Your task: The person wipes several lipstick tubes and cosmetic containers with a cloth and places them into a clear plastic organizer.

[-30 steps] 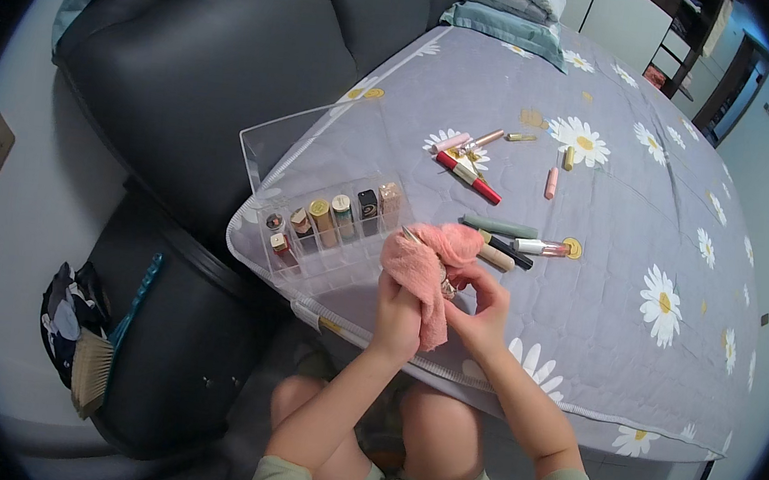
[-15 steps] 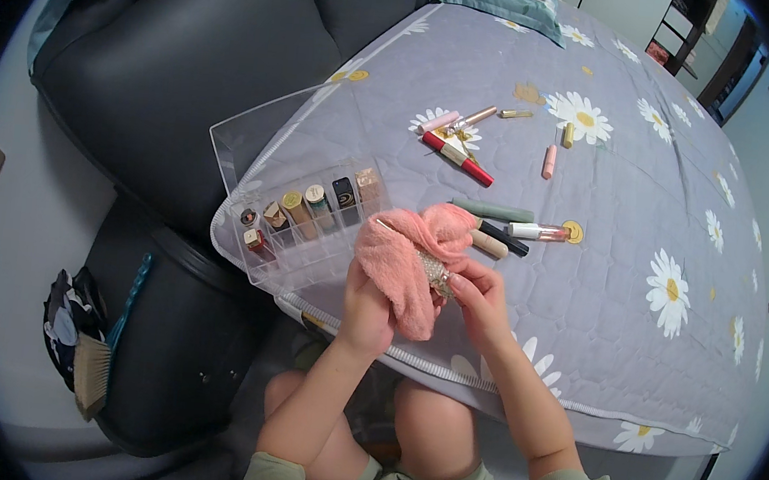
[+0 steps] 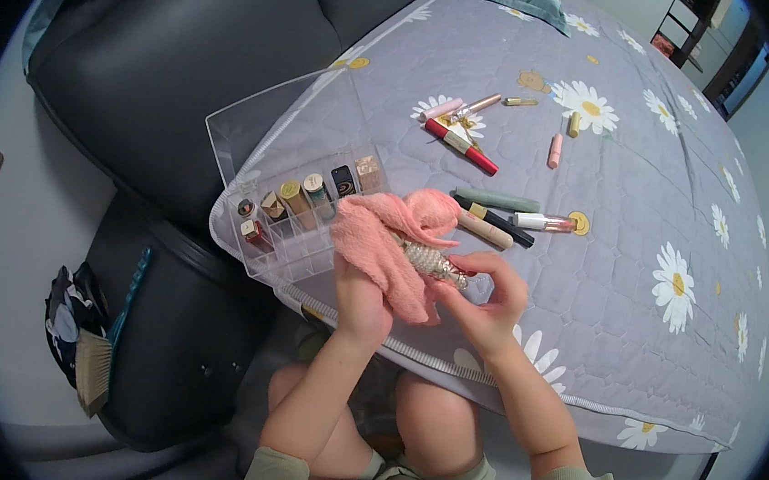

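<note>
A pink towel-like cloth (image 3: 379, 244) lies bunched over my left hand (image 3: 362, 307), whose fingers are closed around it and mostly hidden underneath. Resting in the cloth is a beaded, silvery tube-shaped piece (image 3: 428, 260); its exact kind does not show. My right hand (image 3: 488, 308) pinches the near right end of that piece with thumb and fingers. Both hands are above the near edge of the bed. Just beyond them lie a beige tube (image 3: 486, 231), a black tube (image 3: 509, 228), a green tube (image 3: 502, 200) and a clear-and-pink lip gloss tube (image 3: 543, 222).
Left of my hands stands a clear compartment box (image 3: 296, 258) with several lipsticks and its lid (image 3: 276, 125) raised. Farther off on the quilted bedspread (image 3: 618, 288) are a red double-ended tube (image 3: 461, 146), a pink tube (image 3: 555, 152) and small gold pieces. A black sofa (image 3: 190, 58) borders the bed.
The cloth and my left hand have shifted slightly left. My right hand has turned, and more of the beaded piece shows outside the cloth, now pointing more to the right.
</note>
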### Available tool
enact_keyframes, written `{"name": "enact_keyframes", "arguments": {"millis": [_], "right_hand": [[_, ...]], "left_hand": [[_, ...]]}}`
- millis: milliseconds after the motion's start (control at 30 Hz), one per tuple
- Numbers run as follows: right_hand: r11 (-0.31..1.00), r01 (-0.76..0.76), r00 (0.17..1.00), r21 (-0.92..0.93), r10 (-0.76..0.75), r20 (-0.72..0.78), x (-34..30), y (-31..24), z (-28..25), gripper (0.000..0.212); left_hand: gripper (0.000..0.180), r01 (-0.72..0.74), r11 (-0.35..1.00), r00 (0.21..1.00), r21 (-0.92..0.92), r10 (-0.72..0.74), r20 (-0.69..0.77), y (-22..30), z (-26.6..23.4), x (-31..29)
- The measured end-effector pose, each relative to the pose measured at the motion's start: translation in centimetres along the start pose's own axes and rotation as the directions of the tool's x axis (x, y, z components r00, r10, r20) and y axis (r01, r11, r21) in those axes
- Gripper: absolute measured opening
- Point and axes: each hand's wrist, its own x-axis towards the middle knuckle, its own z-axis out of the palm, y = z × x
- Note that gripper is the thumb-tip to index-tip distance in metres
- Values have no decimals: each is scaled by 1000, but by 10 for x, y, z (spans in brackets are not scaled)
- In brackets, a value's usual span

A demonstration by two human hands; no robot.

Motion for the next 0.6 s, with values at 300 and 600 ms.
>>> {"name": "enact_keyframes", "arguments": {"millis": [300, 600], "right_hand": [[996, 15, 999, 87, -11, -47, 1, 11, 3, 25], [983, 153, 988, -103, -153, 11, -2, 9, -1, 30]], "left_hand": [[35, 89, 996, 994, -8, -88, 68, 7, -3, 6], [42, 185, 981, 971, -56, -174, 167, 20, 17, 1]]}}
